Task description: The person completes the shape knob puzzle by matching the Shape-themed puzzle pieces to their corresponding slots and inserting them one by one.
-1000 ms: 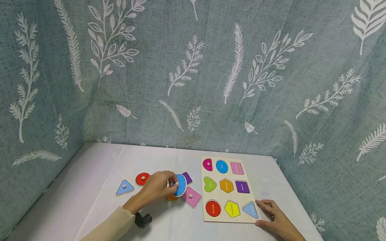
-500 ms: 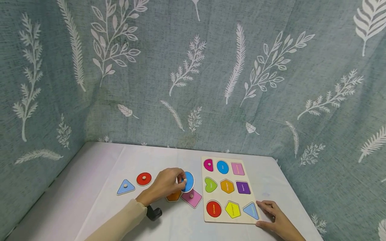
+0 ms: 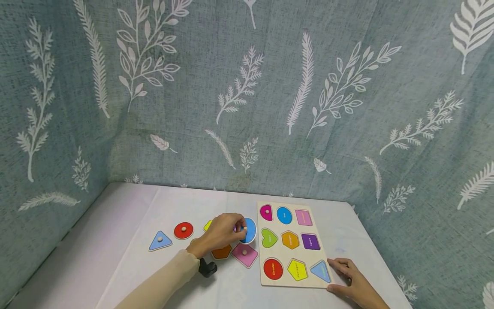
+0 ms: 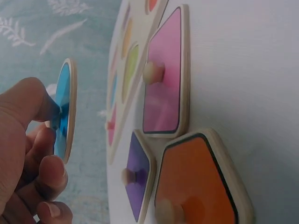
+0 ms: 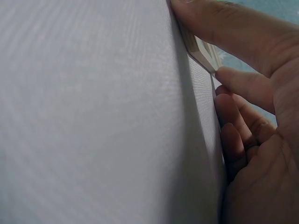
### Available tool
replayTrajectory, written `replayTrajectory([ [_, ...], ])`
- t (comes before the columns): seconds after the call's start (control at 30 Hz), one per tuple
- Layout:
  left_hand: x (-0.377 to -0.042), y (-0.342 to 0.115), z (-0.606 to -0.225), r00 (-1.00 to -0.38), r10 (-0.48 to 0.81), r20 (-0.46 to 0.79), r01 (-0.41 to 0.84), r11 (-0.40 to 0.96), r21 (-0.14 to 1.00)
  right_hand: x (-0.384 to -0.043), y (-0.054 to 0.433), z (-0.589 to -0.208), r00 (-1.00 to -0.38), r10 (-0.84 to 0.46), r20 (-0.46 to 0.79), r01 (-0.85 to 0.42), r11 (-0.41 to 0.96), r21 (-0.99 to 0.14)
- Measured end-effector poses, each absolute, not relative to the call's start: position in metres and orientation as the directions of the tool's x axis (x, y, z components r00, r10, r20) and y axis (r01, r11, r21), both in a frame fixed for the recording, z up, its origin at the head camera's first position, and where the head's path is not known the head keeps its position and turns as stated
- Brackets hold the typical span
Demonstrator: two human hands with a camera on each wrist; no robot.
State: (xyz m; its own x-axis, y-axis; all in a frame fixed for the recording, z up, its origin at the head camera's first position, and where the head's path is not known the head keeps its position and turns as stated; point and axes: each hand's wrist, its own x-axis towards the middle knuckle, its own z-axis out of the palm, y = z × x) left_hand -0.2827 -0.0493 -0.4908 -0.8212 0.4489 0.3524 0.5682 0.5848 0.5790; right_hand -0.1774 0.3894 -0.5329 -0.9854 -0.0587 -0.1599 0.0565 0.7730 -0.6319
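My left hand (image 3: pixel 224 229) pinches the small wooden knob of a blue oval puzzle piece (image 3: pixel 251 231), tilted and raised above the table, just left of the puzzle board (image 3: pixel 283 257). In the left wrist view the thumb and a finger meet at its knob. Below it lie a pink rectangle piece (image 3: pixel 248 259) and an orange hexagon piece (image 3: pixel 221 253). A purple piece (image 4: pixel 135 186) lies beside them, mostly hidden in the head view. My right hand (image 3: pixel 356 281) rests at the board's near right corner, thumb and index finger touching its edge.
Farther left lie a red circle piece (image 3: pixel 181 235) and a light blue triangle piece (image 3: pixel 156 246). A yellow piece (image 3: pixel 207 224) is partly behind the left hand. The board bears several coloured shape recesses; a magenta semicircle piece (image 3: pixel 264 215) with a knob sits at its far left.
My left hand has carried the blue oval piece rightward, toward the board's left edge. The yellow piece has come partly into sight behind it. My right hand stays at the board's corner.
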Motion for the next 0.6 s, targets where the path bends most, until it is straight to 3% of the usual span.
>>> replayTrajectory([
  [0.6, -0.308, -0.018, -0.496, -0.826, 0.47, 0.312, 0.557, 0.594, 0.58, -0.174, 0.385, -0.528, -0.985, -0.045, -0.168, 0.078, 0.751, -0.656],
])
